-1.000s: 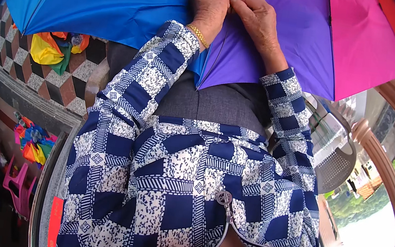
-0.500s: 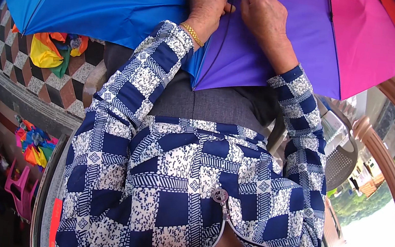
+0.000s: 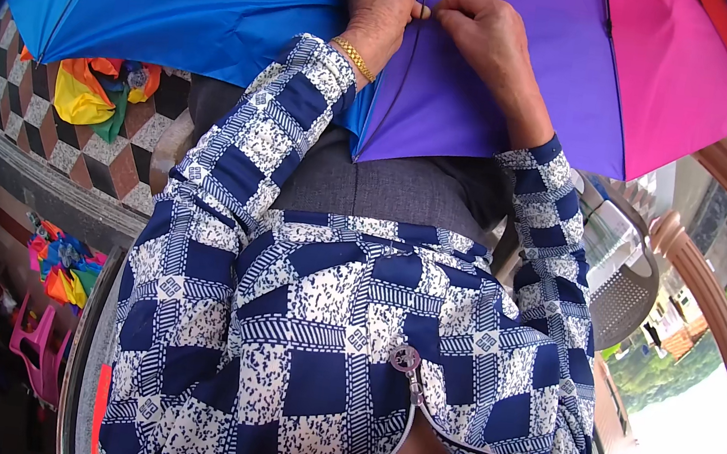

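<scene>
An umbrella canopy lies spread across my lap, its inside up, with blue, purple, pink and red panels. A thin dark umbrella rib bows along the blue and purple seam to the near tip. My left hand, with a gold band at the wrist, is closed around this rib near the upper edge; a dark piece sticks up past its fingers. Just to its right, over the purple panel, my right hand is pinched, thumb against fingertips. Whatever it holds, if anything, is too small to make out.
Multicoloured cloth lies on the patterned tile floor at left. Farther down stand a pink plastic stool and another bright cloth pile. A grey perforated chair and a brown railing are at right.
My right hand has come down a little toward me from the rib at the upper edge, still pinched. The left hand stays on the rib, nearly unmoved.
</scene>
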`<state>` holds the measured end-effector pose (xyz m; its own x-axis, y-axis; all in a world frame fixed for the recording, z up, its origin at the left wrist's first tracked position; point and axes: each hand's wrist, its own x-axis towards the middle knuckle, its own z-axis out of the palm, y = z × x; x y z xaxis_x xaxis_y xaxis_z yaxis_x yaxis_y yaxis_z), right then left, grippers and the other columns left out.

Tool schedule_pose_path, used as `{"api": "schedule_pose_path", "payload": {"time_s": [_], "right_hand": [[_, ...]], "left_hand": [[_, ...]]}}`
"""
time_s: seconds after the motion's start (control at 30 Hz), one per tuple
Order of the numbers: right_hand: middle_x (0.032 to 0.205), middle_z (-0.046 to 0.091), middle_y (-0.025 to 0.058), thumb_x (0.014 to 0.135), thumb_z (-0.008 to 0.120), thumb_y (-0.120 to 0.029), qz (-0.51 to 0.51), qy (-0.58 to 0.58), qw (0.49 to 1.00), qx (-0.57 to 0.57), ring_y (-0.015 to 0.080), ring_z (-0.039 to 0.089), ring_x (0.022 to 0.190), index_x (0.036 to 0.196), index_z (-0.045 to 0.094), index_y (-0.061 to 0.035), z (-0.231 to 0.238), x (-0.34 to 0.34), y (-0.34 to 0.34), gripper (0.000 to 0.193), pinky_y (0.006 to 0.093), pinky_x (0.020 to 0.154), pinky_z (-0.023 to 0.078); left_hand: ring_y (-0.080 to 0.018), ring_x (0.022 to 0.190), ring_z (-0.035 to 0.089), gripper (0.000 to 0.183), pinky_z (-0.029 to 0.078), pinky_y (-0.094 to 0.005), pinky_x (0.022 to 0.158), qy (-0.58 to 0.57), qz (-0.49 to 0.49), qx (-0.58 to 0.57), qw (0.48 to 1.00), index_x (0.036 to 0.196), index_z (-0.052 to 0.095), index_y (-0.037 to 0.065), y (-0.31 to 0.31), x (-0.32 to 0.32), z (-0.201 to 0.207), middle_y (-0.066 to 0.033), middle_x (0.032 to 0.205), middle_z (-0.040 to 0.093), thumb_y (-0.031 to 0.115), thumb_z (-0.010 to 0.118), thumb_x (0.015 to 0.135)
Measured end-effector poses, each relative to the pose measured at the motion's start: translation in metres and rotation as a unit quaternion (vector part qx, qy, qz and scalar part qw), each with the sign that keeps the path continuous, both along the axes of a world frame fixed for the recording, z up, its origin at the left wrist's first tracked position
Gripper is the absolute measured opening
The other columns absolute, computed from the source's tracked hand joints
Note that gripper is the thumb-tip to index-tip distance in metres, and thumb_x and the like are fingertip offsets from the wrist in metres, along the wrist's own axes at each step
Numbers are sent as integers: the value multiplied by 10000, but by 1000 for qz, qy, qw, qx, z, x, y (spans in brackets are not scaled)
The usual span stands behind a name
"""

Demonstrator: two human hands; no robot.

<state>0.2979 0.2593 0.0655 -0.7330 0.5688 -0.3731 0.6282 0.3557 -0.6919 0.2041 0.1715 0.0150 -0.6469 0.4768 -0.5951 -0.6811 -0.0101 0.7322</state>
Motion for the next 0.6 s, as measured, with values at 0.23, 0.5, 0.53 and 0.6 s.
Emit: {"api": "schedule_pose_path", "payload": {"time_s": [0.23, 0.5, 0.53, 0.6], "right_hand": [[759, 528, 146, 794, 548, -82, 132, 59, 902, 407, 352, 568, 700, 765, 585, -35, 19, -4, 0, 67, 441, 620, 472], [753, 521, 131, 771, 596, -82, 74, 145, 936, 314, 329, 554, 715, 820, 641, -40, 3, -19, 4, 78, 412, 626, 459], [753, 521, 131, 771, 596, -82, 73, 144, 936, 313, 329, 554, 715, 820, 641, -40, 0, -19, 7, 78, 412, 626, 459], [756, 519, 134, 762, 608, -83, 70, 150, 951, 263, 330, 555, 723, 814, 634, -36, -6, -22, 12, 75, 411, 635, 458]], "left_hand": [[-110, 380, 475, 158, 401, -247, 377, 22, -5, 7, 1000, 722, 597, 68, -2, -2, -2, -6, 533, 516, 170, 657, 828], [-111, 366, 464, 155, 408, -252, 374, 21, -26, -40, 999, 740, 595, 68, 1, -2, 8, -5, 521, 506, 177, 658, 832], [-111, 364, 463, 155, 408, -252, 373, 20, -27, -45, 998, 744, 594, 68, 1, -2, 8, -6, 521, 506, 179, 658, 833], [-111, 364, 463, 151, 410, -252, 373, 18, -25, -37, 999, 750, 594, 69, 1, -2, 3, -7, 522, 507, 179, 657, 833]]}}
